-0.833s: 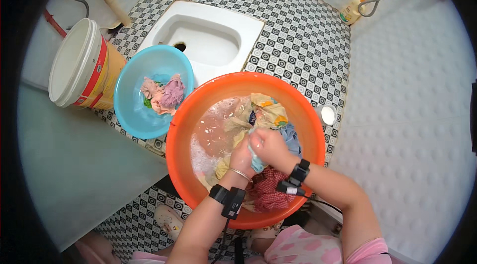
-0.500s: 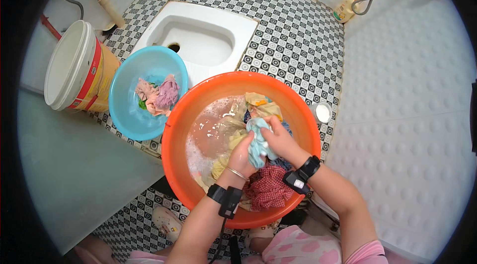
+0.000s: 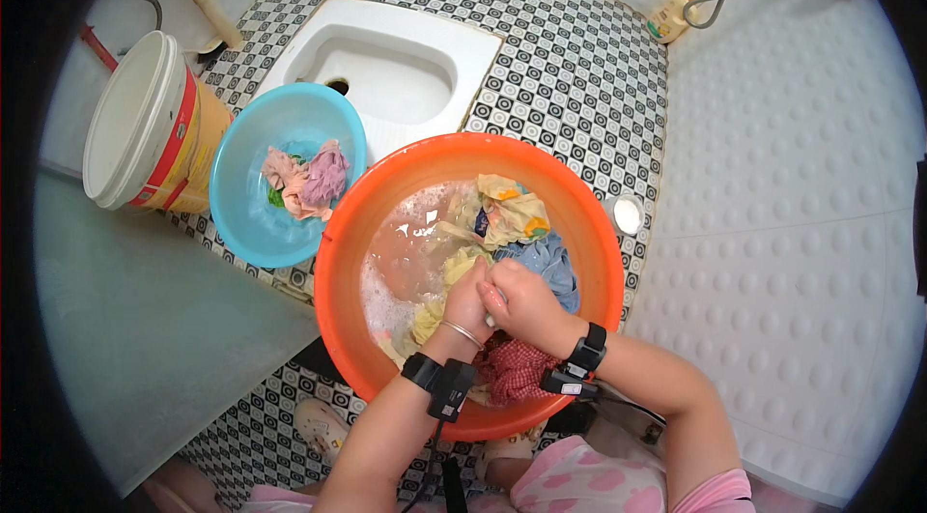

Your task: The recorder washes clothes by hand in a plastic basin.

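Note:
Over the big orange tub, my left hand and my right hand are clenched together. Between them is the small light blue cloth, now almost wholly covered by my fingers; only a pale bit shows beneath. Cloudy, soapy water fills the tub's left side. Around my hands lie a cream printed garment, a blue garment, a yellow cloth and a red checked garment, all wet or heaped in the tub.
A light blue basin with pink and mauve cloths stands left of the tub, beside a tall bucket. Behind is a white squat toilet. A small white cup sits right of the tub; a bottle stands by the wall.
My hands have closed tightly around the light blue cloth, which showed plainly before. The right hand has turned and moved down and left against the left one, uncovering more of the blue garment.

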Available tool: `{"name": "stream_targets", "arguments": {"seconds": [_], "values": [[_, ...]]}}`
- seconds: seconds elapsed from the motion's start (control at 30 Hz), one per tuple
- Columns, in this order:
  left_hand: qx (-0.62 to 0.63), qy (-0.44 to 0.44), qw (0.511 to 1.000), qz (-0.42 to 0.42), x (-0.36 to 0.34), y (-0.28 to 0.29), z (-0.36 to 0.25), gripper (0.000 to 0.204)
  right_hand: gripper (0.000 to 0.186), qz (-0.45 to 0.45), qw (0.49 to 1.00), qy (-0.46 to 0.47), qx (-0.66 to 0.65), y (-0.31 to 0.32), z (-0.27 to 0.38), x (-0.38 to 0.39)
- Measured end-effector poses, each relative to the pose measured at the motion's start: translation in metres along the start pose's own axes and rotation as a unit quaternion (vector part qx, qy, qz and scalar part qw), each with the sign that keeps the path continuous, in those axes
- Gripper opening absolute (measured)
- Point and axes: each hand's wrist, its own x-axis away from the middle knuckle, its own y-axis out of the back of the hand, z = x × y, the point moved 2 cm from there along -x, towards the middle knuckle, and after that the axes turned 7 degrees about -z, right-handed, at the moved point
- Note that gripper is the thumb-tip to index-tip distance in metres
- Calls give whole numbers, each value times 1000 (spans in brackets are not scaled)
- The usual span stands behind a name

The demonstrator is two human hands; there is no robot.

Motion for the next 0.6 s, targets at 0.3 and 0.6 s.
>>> {"name": "stream_targets", "arguments": {"seconds": [0.3, 0.6], "values": [[15, -74, 995, 64, 18, -2, -54, 21, 43, 175, 970, -141, -87, 33, -48, -5], [57, 55, 993, 92, 15, 7, -7, 33, 22, 17, 994, -29, -104, 16, -13, -2]]}}
